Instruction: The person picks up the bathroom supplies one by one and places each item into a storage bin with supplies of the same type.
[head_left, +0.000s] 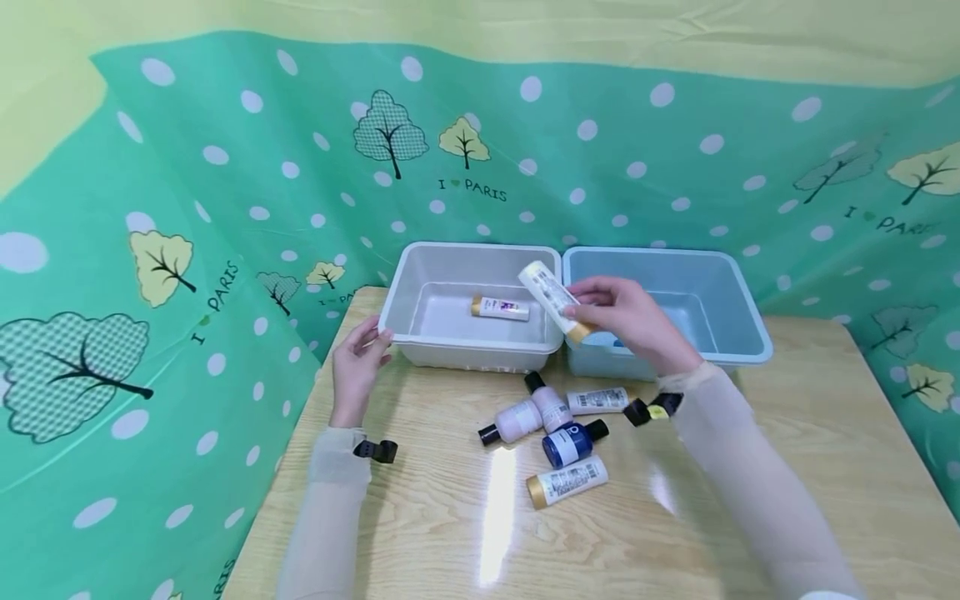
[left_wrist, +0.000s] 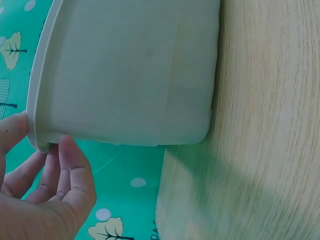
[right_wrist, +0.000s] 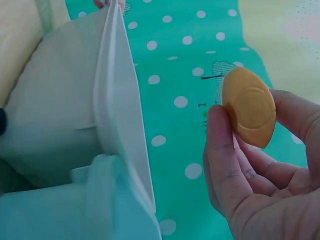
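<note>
My right hand (head_left: pixel 628 315) grips a white bottle (head_left: pixel 547 287) with a gold cap, tilted above the inner edges of the two bins. Seen from the right wrist, the gold cap (right_wrist: pixel 252 107) faces the camera between thumb and fingers. At the near left corner of the grey bin (head_left: pixel 472 341), my left hand (head_left: pixel 356 367) pinches the rim; the left wrist view shows fingers (left_wrist: pixel 75 165) against the bin's rim and side. Inside that grey bin lies another white bottle (head_left: pixel 504 309) with a gold cap.
A blue bin (head_left: pixel 735 357) stands against the grey one, on the right. In front of them on the wooden table (head_left: pixel 435 517) lie a dark blue bottle (head_left: pixel 567 446), two pink bottles (head_left: pixel 519 421) with black caps, and two white bottles (head_left: pixel 576 480). A green patterned cloth (head_left: pixel 300 150) hangs behind.
</note>
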